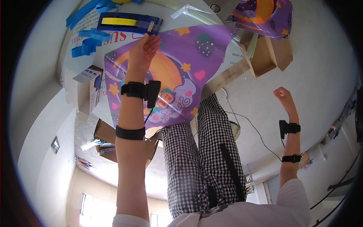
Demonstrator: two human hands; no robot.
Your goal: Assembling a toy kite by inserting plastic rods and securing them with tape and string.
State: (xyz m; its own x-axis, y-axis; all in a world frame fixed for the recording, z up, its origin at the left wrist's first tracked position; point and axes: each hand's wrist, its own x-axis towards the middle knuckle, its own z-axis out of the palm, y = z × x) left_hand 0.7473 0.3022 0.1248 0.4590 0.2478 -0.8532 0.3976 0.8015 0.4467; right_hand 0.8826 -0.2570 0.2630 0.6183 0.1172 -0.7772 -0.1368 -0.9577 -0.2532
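A large purple sheet point(177, 41), glossy and printed with a rainbow, stars, hearts and strawberries, covers much of the white table and hangs over its near edge. My left hand point(145, 49) rests over its far left part, fingers stretched out and slightly bent. Its fingertips reach the near edge of a long dark-blue device point(130, 23) with a yellow strip along the top. Whether they press on the device or only on the sheet is hard to see. Away to the right, my right hand point(283, 96) is held up, fingers curled in, with nothing visible in it.
Blue ribbon strips point(89, 41) lie at the table's left, near a small printed box point(90, 87). A second purple printed piece point(264, 17) sits at the far right, by an open cardboard box point(270, 56). Clear plastic strips point(196, 15) lie at the back. A thin cable point(253, 125) trails near my knees.
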